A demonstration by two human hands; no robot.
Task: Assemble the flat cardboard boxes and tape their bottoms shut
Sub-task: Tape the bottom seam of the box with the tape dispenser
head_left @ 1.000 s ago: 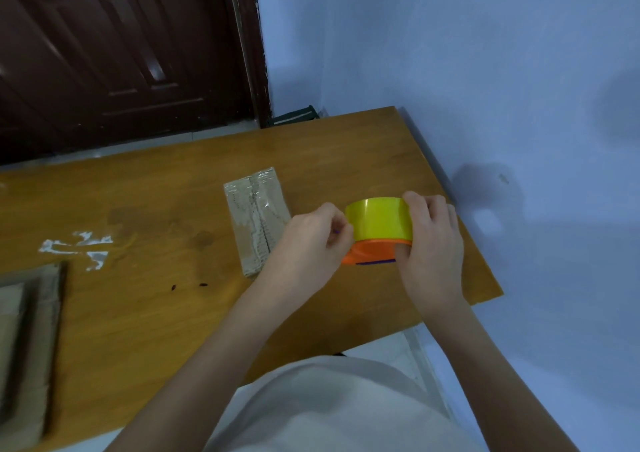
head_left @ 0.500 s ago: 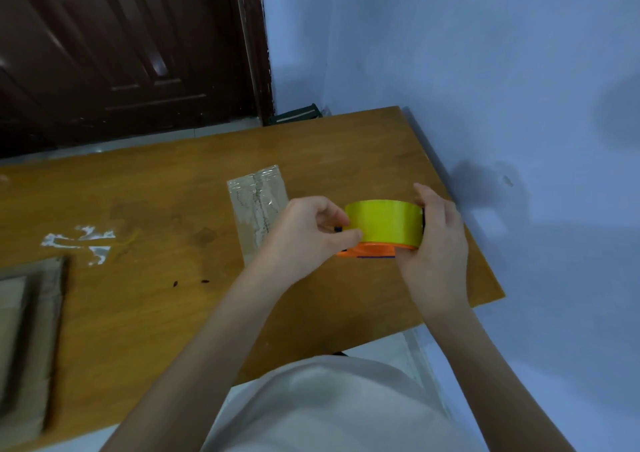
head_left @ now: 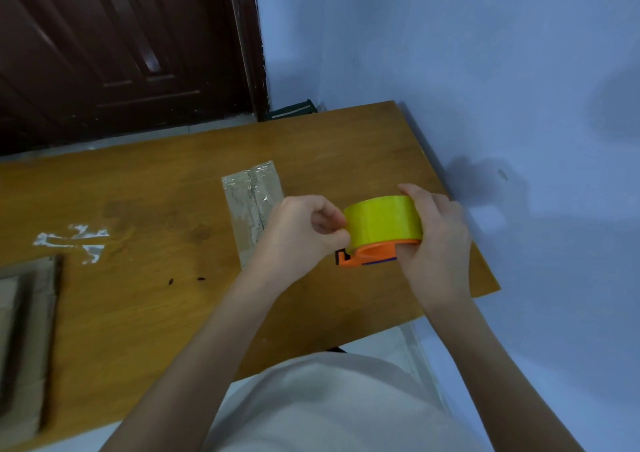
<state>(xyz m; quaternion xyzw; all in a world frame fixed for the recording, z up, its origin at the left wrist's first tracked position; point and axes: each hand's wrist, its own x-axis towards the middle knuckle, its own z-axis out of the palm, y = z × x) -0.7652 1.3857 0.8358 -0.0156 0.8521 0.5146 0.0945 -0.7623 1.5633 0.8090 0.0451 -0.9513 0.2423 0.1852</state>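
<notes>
The right hand (head_left: 438, 233) grips the tape dispenser (head_left: 382, 228); the left hand (head_left: 301, 230) pinches at the roll's edge. Step in hand: freeing the tape end. Next, likely draw out a strip for the box (head_left: 252, 206).

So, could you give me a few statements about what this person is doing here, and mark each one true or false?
1. The right hand holds the yellow tape roll. True.
2. The tape sits in a blue dispenser. False: the dispenser is orange.
3. The left hand lies flat on the table. False: it pinches at the roll's edge.
4. A taped cardboard piece lies on the wooden table. True.
</notes>
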